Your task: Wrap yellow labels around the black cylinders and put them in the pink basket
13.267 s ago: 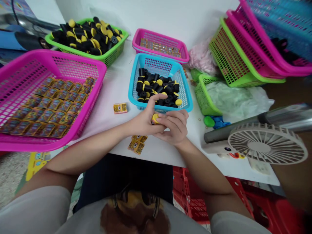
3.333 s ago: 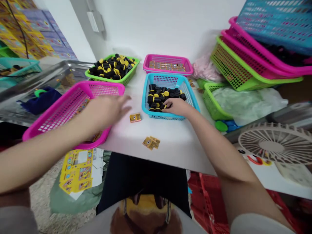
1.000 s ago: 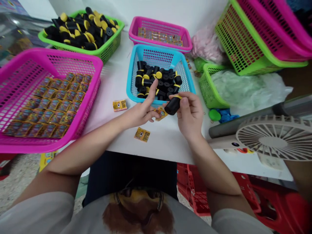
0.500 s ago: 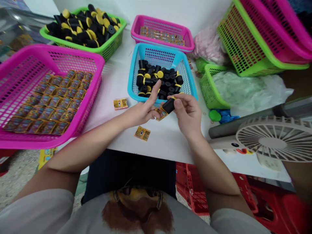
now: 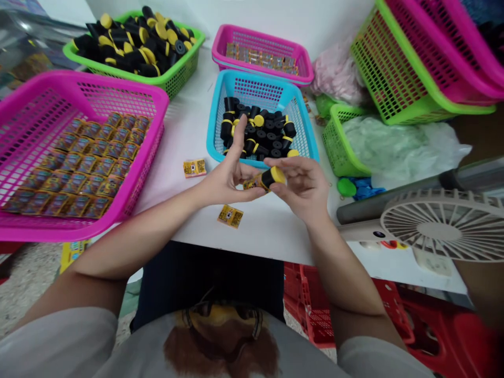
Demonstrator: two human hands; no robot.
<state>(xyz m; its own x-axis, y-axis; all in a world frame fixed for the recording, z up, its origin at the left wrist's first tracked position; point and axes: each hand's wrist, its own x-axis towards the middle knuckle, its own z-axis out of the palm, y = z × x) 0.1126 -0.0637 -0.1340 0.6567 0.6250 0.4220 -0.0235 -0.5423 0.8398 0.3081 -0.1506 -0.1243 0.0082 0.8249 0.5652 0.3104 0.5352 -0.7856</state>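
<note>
Over the near side of the table, my two hands meet around a small black canister with a yellow cap (image 5: 277,175). A yellow printed sleeve (image 5: 252,183) covers its left part. My left hand (image 5: 230,181) pinches the sleeved end, with one finger pointing up and away. At the capped end, the thumb and fingers of my right hand (image 5: 309,185) grip the canister. Two flat printed sleeves lie on the table, a stack (image 5: 195,167) left of my left hand and another piece (image 5: 230,216) below it. A blue basket (image 5: 214,134) of black canisters stands just beyond.
At left stands a pink basket (image 5: 155,152) with rows of sleeved canisters. Behind it, a green basket (image 5: 179,84) is heaped with black and yellow canisters. Another pink basket (image 5: 305,58) is at the back. A fan (image 5: 441,228), a plastic bag (image 5: 394,142) and stacked baskets (image 5: 388,68) occupy the right.
The canister has turned so its yellow cap faces me, and the sleeve covers its left end. My left hand's raised finger has shifted left; my right hand's fingers have opened out somewhat.
</note>
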